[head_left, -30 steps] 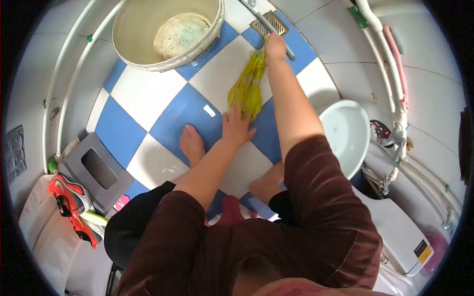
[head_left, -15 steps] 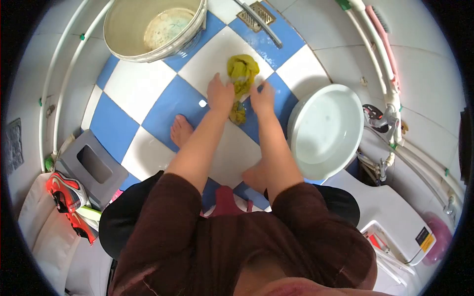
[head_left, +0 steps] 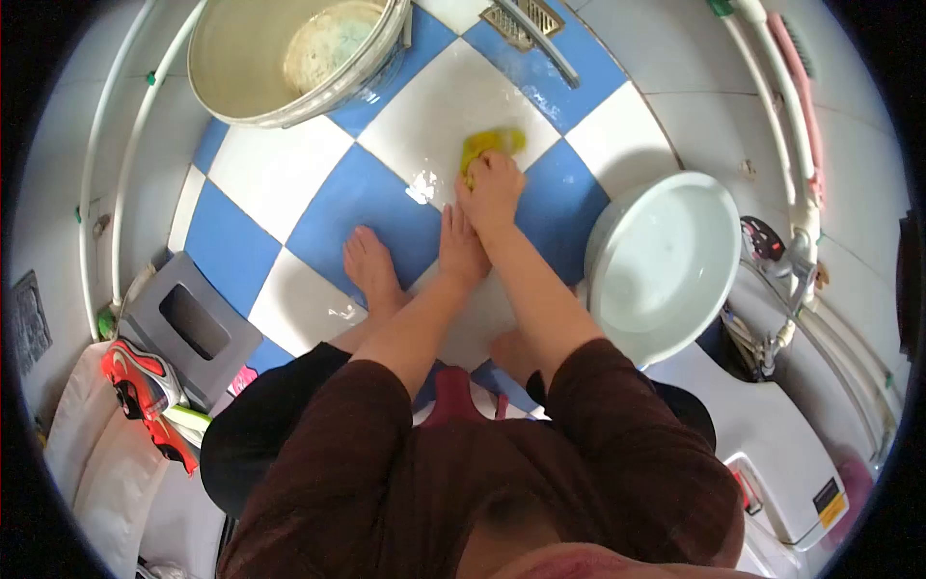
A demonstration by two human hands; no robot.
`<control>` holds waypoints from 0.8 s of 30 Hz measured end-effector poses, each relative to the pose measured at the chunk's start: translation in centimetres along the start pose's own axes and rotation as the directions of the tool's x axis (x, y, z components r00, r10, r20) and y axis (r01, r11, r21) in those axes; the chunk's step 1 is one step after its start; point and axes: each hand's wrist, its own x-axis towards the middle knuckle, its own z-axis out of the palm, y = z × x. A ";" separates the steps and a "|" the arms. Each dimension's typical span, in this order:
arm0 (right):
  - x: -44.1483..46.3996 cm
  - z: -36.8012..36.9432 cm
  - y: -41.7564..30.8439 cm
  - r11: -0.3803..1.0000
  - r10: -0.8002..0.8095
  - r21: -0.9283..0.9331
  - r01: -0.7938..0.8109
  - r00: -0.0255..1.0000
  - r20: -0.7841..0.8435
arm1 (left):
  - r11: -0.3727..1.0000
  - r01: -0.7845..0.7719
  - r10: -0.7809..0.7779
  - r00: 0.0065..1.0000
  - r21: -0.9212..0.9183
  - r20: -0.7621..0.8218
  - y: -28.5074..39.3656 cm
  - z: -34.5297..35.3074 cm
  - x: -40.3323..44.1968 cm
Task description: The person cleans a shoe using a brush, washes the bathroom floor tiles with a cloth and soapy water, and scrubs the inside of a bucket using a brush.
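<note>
A wet yellow-green cloth point(head_left: 494, 142) is bunched up over the white tile, in front of my hands. My right hand point(head_left: 494, 188) is closed round its near part, and the far end sticks out beyond the fingers. Close beside it, lower and to the left, my left hand point(head_left: 463, 246) has its fingers stretched forward; its fingertips come near the right hand's wrist. Whether the left fingertips touch cloth is hidden. Water glints on the blue and white tiled floor point(head_left: 362, 207) left of the hands.
A large bucket point(head_left: 289, 106) stands at the upper left. To the right is a pale basin point(head_left: 661, 265) near pipes. A metal bar point(head_left: 540, 43) crosses a floor drain point(head_left: 516, 24). A grey stool point(head_left: 193, 323) and red shoes point(head_left: 140, 386) are at the left.
The cloth went from stretched between both hands, to lying loosely on the floor, to bunched in my right hand. My right hand closed on it; my left hand moved down and right.
</note>
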 end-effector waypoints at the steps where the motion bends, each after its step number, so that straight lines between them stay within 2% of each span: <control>1: 1.0 2.7 0.8 0.995 -0.029 -0.100 0.022 0.997 -0.070 | 0.999 -0.019 0.019 1.000 0.042 -0.008 -0.2 0.6 0.0; 2: 2.5 5.0 1.1 0.980 -0.057 -0.197 0.030 0.989 -0.133 | 0.999 -0.029 0.029 1.000 0.044 0.011 -0.5 0.2 0.4; 3: 6.4 5.4 2.3 0.986 -0.093 -0.137 0.094 0.996 0.016 | 0.998 -0.040 0.038 0.999 0.043 0.031 -0.4 -0.8 0.8; 4: 10.2 4.0 1.8 0.993 0.087 -0.089 -0.071 0.978 0.188 | 0.998 -0.049 0.047 0.997 0.032 0.062 -0.2 -1.5 0.2; 5: 10.3 4.3 1.6 0.998 -0.004 -0.066 0.002 1.000 -0.025 | 0.999 -0.045 0.044 0.996 0.013 0.079 -0.2 -1.6 -0.3; 6: 11.2 4.5 1.3 0.995 -0.096 -0.065 0.082 0.961 -0.258 | 0.999 -0.050 0.050 0.996 -0.003 0.077 -0.5 -1.6 0.2; 8: 10.0 4.6 1.9 0.977 -0.180 0.085 0.198 0.967 -0.182 | 0.998 -0.039 0.043 0.995 -0.045 0.085 -0.5 -1.7 0.4; 10: 4.3 4.2 1.2 0.974 -0.148 0.175 0.146 0.989 -0.002 | 0.996 -0.001 0.009 0.996 -0.086 0.090 -0.4 -1.4 0.5; 11: 1.7 1.5 -1.0 0.993 -0.117 0.028 0.114 0.957 0.267 | 0.994 -0.033 0.040 0.997 -0.108 0.062 -0.4 -1.2 0.3; 12: 0.8 -0.6 -2.5 0.985 -0.039 -0.126 0.119 0.863 0.505 | 0.990 -0.065 0.069 0.997 -0.128 0.028 -0.5 -1.0 0.2; 13: 1.6 1.2 -1.4 0.976 -0.111 -0.130 0.172 0.917 0.382 | 0.986 -0.098 0.097 0.995 -0.136 -0.015 -0.8 -0.8 0.9; 15: 3.8 6.4 0.6 0.958 -0.232 -0.142 0.249 0.965 0.125 | 0.997 -0.044 0.040 0.998 -0.066 -0.054 -0.7 -0.5 1.7; 16: 8.1 6.6 0.8 0.952 -0.094 -0.255 0.172 0.952 0.292 | 0.999 -0.018 0.016 0.999 -0.042 -0.045 -0.2 -0.5 0.3; 17: 11.3 4.9 1.2 0.993 -0.040 -0.115 0.038 0.999 -0.013 | 0.998 -0.028 0.027 1.000 -0.055 -0.013 0.1 -0.6 -0.8; 18: 13.1 4.2 1.2 0.989 -0.123 0.024 0.144 0.910 -0.395 | 0.998 -0.038 0.038 0.999 -0.055 -0.006 -0.4 -0.9 -0.4; 20: 10.8 3.2 0.7 0.997 -0.049 0.059 0.051 0.998 -0.029 | 0.997 -0.054 0.056 0.998 -0.056 0.035 -0.7 -1.4 0.1; 21: 8.2 1.8 0.1 0.998 -0.008 0.056 -0.001 0.985 0.172 | 0.997 -0.045 0.050 0.996 -0.059 0.073 -0.5 -1.3 -0.2; 22: 4.8 1.7 -0.2 0.998 -0.055 -0.015 0.059 0.980 0.192 | 0.998 -0.033 0.038 0.994 -0.055 0.101 -0.8 -1.0 0.1; 24: 0.9 1.6 -0.4 0.974 -0.210 -0.007 0.226 0.918 0.336 | 0.999 -0.023 0.029 0.991 -0.048 0.134 -0.6 -0.7 1.0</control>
